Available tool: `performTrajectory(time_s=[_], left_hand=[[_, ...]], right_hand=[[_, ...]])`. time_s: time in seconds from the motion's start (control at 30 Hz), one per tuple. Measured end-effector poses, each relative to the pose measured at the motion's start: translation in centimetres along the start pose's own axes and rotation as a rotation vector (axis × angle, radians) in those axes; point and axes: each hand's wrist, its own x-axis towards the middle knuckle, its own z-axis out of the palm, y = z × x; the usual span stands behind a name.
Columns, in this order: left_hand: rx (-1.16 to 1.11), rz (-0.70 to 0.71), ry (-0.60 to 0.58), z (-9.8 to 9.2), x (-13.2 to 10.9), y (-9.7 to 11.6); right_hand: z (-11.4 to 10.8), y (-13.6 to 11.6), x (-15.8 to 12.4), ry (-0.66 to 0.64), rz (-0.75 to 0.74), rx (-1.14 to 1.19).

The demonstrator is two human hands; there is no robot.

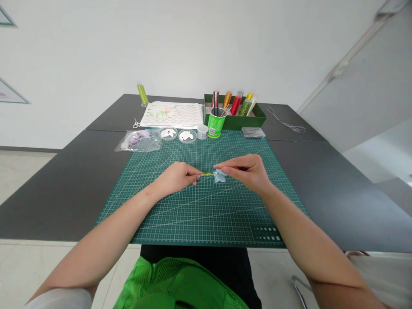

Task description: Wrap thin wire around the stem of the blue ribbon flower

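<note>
Over the middle of the green cutting mat, my left hand pinches a thin stem that looks yellow-green along its visible part. At the right end of that stem is a pale blue artificial flower with several petals. My right hand has its thumb and fingertips closed on the flower's upper right petals. Both hands are held a little above the mat, palms turned inward. The far end of the stem is hidden inside my left fingers.
Behind the hands stand a green can with tools and a dark green box of thread spools. Petal dishes, a plastic bag, white sheets, small scissors and a clear case lie along the back.
</note>
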Motion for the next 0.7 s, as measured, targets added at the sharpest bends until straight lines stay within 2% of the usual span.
performTrajectory(time_s=[0.13, 0.3, 0.5, 0.7], left_hand=[[-0.078, 0.051, -0.191, 0.8, -0.3, 0.6], [-0.083, 0.095, -0.264, 1.2, -1.0, 1.6], [-0.107, 0.102, -0.247, 0.9, -1.5, 2.2], [-0.172, 0.104, -0.128, 0.7, -1.5, 2.1]], right_hand=[[-0.3, 0.8, 0.6, 0.064, 0.007, 0.007], [0.0, 2.5, 1.1, 0.09, 0.048, -0.022], [0.0, 4.6, 1.5, 0.087, 0.125, -0.082], [-0.1, 6.8, 1.6, 0.055, 0.197, -0.106]])
